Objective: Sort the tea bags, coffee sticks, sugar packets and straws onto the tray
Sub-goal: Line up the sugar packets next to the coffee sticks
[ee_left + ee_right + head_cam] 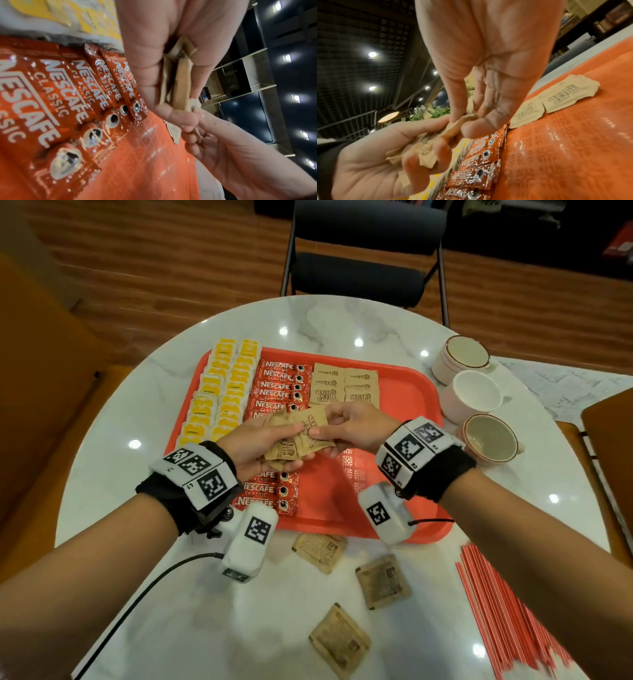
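Note:
My left hand (274, 440) grips a bundle of several brown sugar packets (298, 436) above the middle of the red tray (404, 392). My right hand (323, 424) pinches the top packet (462, 121) of that bundle between thumb and fingers. On the tray lie yellow tea bags (222, 385) in two columns at the left, a column of red coffee sticks (274, 386), and sugar packets (346, 386) in two short columns. Three more sugar packets (383, 581) lie loose on the table in front of the tray. Red straws (507, 614) lie in a pile at the near right.
Three cups (474, 395) stand on the white marble table just right of the tray. A dark folding chair (363, 261) stands beyond the table's far edge. A black cable (137, 594) trails from my left wrist over the near left of the table.

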